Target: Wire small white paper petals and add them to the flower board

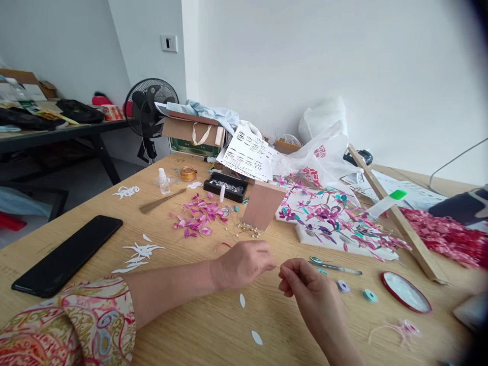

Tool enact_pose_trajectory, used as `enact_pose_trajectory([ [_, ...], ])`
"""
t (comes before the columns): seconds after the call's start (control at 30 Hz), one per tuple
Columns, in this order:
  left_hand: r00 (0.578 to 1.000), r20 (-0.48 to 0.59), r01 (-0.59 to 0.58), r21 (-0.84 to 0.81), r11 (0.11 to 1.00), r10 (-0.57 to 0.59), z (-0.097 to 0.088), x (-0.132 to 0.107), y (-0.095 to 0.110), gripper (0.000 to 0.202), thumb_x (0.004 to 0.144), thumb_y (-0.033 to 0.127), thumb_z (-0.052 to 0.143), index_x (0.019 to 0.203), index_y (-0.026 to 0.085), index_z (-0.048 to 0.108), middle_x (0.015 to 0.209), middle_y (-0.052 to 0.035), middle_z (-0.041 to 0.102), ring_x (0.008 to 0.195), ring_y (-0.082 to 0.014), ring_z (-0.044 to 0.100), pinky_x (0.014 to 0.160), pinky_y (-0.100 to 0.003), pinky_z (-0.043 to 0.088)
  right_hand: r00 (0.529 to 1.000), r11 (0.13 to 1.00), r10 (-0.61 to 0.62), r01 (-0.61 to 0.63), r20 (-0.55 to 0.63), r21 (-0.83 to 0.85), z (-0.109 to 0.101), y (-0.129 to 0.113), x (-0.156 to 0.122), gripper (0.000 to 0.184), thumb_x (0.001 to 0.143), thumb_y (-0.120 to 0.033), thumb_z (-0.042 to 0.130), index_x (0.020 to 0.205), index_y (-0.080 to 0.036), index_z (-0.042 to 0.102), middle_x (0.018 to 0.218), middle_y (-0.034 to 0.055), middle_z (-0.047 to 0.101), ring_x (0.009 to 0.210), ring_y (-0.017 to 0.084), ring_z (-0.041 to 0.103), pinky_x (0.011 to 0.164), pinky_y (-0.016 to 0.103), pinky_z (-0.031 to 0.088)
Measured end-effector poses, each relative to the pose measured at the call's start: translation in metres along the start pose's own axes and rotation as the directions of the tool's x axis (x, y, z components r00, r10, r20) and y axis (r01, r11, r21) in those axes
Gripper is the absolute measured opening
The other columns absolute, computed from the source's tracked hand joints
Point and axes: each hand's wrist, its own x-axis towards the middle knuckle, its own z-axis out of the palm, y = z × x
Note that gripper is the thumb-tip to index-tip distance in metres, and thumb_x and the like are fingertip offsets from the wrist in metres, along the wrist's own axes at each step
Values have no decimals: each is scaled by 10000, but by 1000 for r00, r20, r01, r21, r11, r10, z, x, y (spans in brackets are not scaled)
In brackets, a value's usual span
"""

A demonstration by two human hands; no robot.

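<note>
I see my left hand point(244, 262) and my right hand point(305, 287) meeting low over the wooden table point(198, 325), fingertips almost touching. Between them runs a very fine wire point(277, 266), pinched at one end by the left thumb and forefinger and at the other by the right fingertips; both hands are closed on it, though the strand is so thin that I cannot tell what, if anything, is threaded on it. The wire hangs just above the tabletop, near the front middle of the table.

Two small white paper petals point(242, 300) lie on the table under my hands. Just right of the right hand sit small scissors point(333, 266), two tiny thread spools point(369, 295) and a round red-rimmed lid point(406, 292). Beyond my hands a pale wooden block point(263, 204) stands tilted, with beads scattered at its foot, and a heap of pink petals point(198, 217) lies to its left. A white canvas with pink and teal flowers point(331, 218) lies to the right of the block. A black phone point(66, 254) lies flat near the left edge, with white paper cut-outs point(139, 254) beside it. A black fan point(150, 109) stands past the far end of the table.
</note>
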Motion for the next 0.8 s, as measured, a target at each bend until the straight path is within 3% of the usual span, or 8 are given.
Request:
enact_pose_trajectory([
  [0.1, 987, 54, -158, 217, 963, 150, 2, -2, -2, 233, 820, 147, 361, 754, 124, 583, 748, -52, 510, 724, -132, 453, 677, -248, 365, 991, 981, 110, -120, 74, 152, 1, 5, 3, 227, 770, -351, 446, 614, -191, 489, 434, -14, 551, 399, 124, 522, 396, 219, 417],
  [0.2, 993, -30, 114, -109, 988, -117, 3, 1, -6, 160, 783, 186, 466, 711, 130, 597, 687, -19, 504, 659, -105, 462, 623, -223, 365, 999, 999, 42, -42, -28, 20, -2, 7, 3, 198, 781, -357, 445, 727, -185, 527, 458, -17, 569, 380, 122, 520, 384, 220, 418],
  [0.23, 962, -17, 254, -305, 918, -272, 3, 3, -7, 133, 758, 203, 510, 694, 127, 598, 653, -5, 498, 611, -90, 456, 587, -214, 359, 994, 996, -53, 46, -91, -70, -4, 6, 2, 185, 787, -347, 449, 795, -185, 538, 535, 0, 607, 395, 118, 530, 397, 224, 428],
  [0.3, 854, 144, 465, -642, 609, -500, 1, 5, -9, 117, 702, 228, 580, 676, 115, 594, 590, 19, 485, 525, -62, 431, 524, -197, 334, 934, 922, -324, 275, -152, -274, -6, 4, 1, 175, 799, -306, 456, 907, -196, 539, 781, 51, 652, 483, 117, 574, 453, 230, 455],
  [0.37, 776, 349, 544, -791, 279, -525, -2, 7, -11, 143, 661, 241, 624, 675, 103, 593, 542, 30, 483, 481, -45, 413, 496, -186, 305, 825, 768, -558, 469, -95, -437, -7, 5, 0, 172, 816, -250, 446, 956, -205, 536, 972, 78, 620, 628, 127, 614, 514, 222, 470],
  [0.47, 755, 494, 564, -825, 42, -432, -4, 6, -13, 180, 595, 240, 683, 658, 93, 601, 505, 27, 500, 469, -40, 424, 491, -185, 281, 732, 583, -679, 584, 57, -565, -5, 14, -1, 212, 841, -178, 403, 1017, -200, 520, 1020, 72, 611, 825, 145, 610, 608, 213, 476],
  [0.67, 743, 547, 602, -798, 28, -387, -2, 3, -13, 172, 577, 227, 696, 646, 96, 607, 490, 24, 508, 462, -44, 427, 491, -197, 273, 732, 570, -674, 601, 99, -560, -7, 20, -4, 222, 855, -143, 353, 966, -192, 539, 923, 61, 632, 792, 135, 606, 626, 213, 454],
  [0.8, 788, 436, 573, -777, 259, -435, -1, 4, -8, 141, 630, 235, 650, 665, 108, 601, 507, 34, 478, 474, -52, 411, 496, -198, 300, 839, 766, -544, 496, -1, -410, -7, 3, -4, 205, 836, -181, 366, 772, -198, 560, 663, 14, 594, 569, 105, 565, 501, 190, 421],
])
